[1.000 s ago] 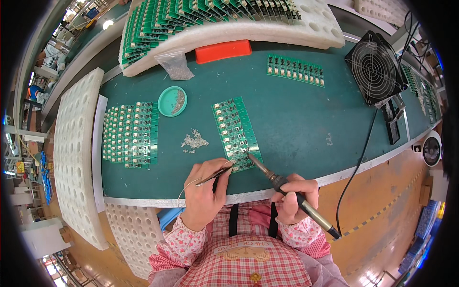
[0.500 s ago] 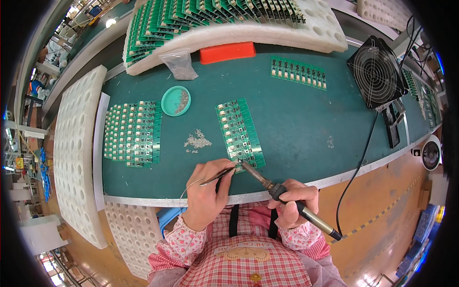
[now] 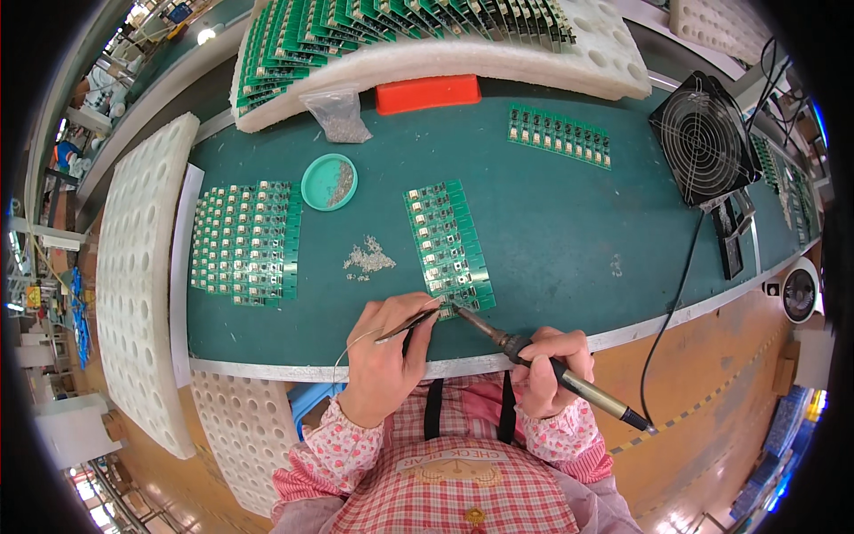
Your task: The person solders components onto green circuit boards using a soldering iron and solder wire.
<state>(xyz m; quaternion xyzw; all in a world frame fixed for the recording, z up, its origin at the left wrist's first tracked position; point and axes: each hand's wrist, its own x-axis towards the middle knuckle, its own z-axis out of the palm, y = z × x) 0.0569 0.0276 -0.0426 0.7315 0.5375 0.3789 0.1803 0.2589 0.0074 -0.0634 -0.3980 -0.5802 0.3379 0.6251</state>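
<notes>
My right hand (image 3: 553, 369) grips a soldering iron (image 3: 520, 354) whose tip touches the near end of a green circuit board strip (image 3: 447, 245) on the green mat (image 3: 551, 222). My left hand (image 3: 384, 356) holds a thin solder wire (image 3: 405, 325) pointed at the same spot, meeting the iron tip. A small pile of loose silver parts (image 3: 367, 260) lies just left of the strip. Farther left sits a larger panel of green boards (image 3: 246, 243).
A round green dish (image 3: 329, 182) with small parts and a clear bag (image 3: 336, 116) stand at the back left. A red box (image 3: 428, 93), another board strip (image 3: 559, 135), a black fan (image 3: 703, 138), and white foam trays (image 3: 133, 267) surround the mat.
Both hands have shifted slightly toward me along the strip; the iron tip and wire now meet at its nearest end.
</notes>
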